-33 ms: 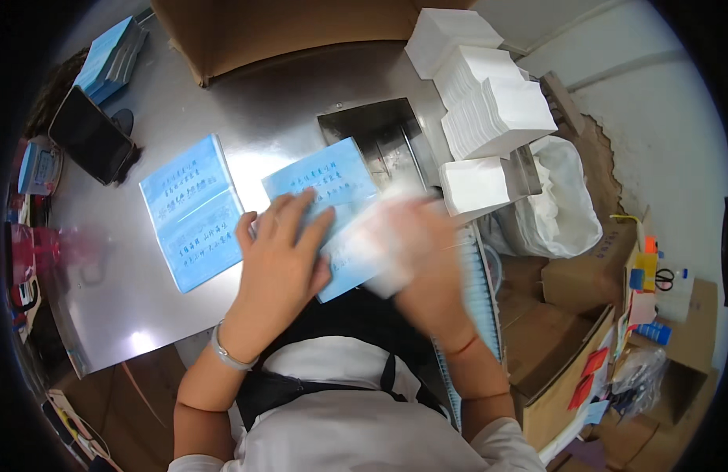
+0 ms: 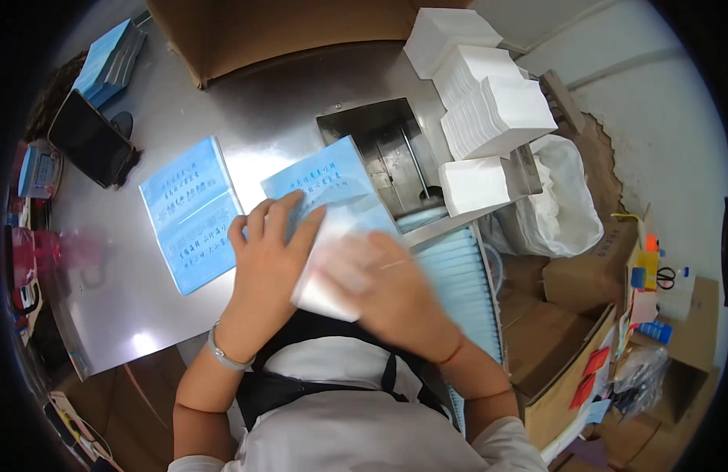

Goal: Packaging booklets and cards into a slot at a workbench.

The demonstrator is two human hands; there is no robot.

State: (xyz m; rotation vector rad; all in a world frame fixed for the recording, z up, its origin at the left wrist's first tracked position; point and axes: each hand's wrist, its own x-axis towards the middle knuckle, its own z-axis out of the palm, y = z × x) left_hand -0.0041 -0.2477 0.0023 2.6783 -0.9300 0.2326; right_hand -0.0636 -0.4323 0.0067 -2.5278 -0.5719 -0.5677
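A blue printed plastic packet [image 2: 318, 171] lies tilted on the metal table in front of me. My left hand [image 2: 263, 256] rests on its left side, fingers spread and holding nothing. Over the packet's near part, my right hand [image 2: 395, 287] grips a white folded paper napkin [image 2: 323, 293]; the fingers and the napkin's far edge are blurred by motion. To the left of my left hand lies another blue packet [image 2: 192, 212], flat, with dark printed lines.
White folded paper stacks [image 2: 490, 110] stand at the back right, beside a recessed metal tray [image 2: 376, 149]. Many blue packets line a box [image 2: 458, 275] on my right. A white-lined bin [image 2: 565, 197], a phone on a stand [image 2: 92, 138] and a cardboard box [image 2: 293, 35] surround the table.
My right hand has moved left and nearer to me with the white napkin, which now lies low over the blue packet. The left hand has hardly moved.
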